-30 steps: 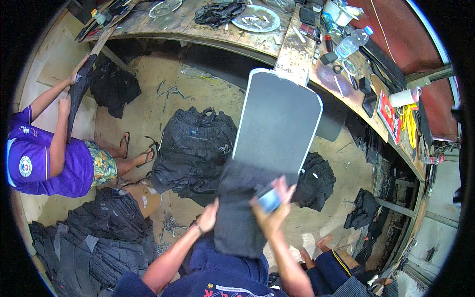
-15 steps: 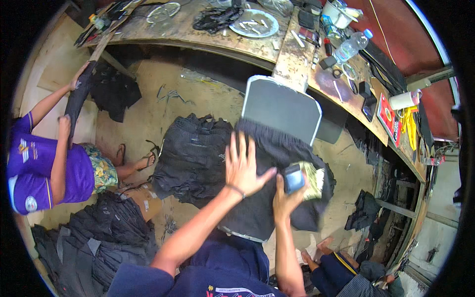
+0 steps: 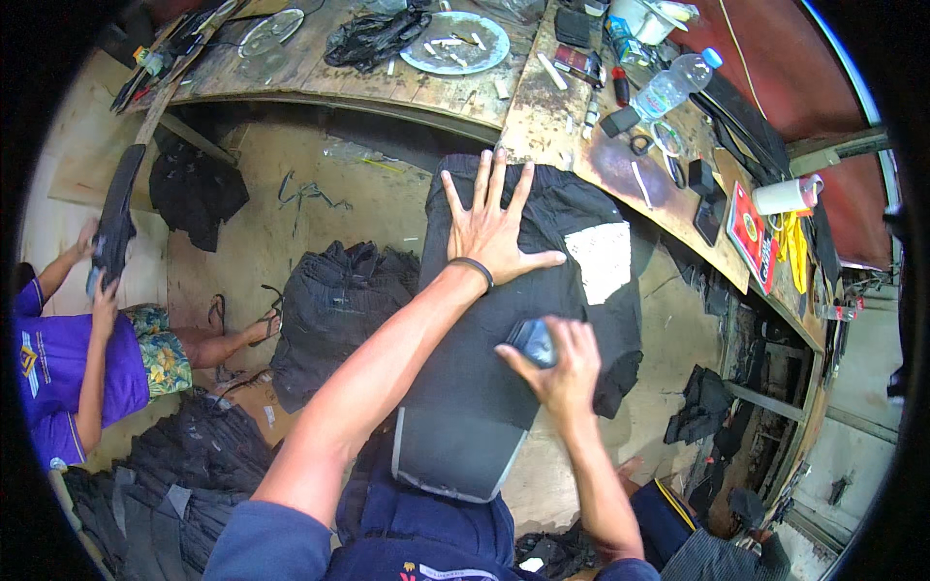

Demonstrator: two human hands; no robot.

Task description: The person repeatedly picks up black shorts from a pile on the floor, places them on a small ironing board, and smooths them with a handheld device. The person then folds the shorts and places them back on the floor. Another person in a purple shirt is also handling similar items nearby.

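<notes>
A black garment (image 3: pixel 465 358) with a gathered elastic waistband is drawn over a grey board (image 3: pixel 450 455) with pale edging, whose near end shows bare. My left hand (image 3: pixel 487 232) presses flat on the garment by the waistband, fingers spread wide. My right hand (image 3: pixel 567 368) grips a small dark-blue block (image 3: pixel 533 342) at the garment's right side; its underside is hidden. A whitish patch (image 3: pixel 599 261) with faint marks lies on the garment, right of my left hand. I cannot tell whether it is cloth or paper.
More black garments (image 3: pixel 339 310) lie on the floor, with a larger heap (image 3: pixel 184 474) at lower left. A person in purple (image 3: pixel 92 378) handles a black piece (image 3: pixel 116 213) on a narrow plank. The wooden table (image 3: pixel 465 111) ahead bears a plate (image 3: pixel 453 44) and a bottle (image 3: pixel 675 85).
The garment has been pulled nearer the table, covering the board's far end and baring its near end. My left hand moved forward with it; my right hand shifted slightly left, leaving the whitish patch.
</notes>
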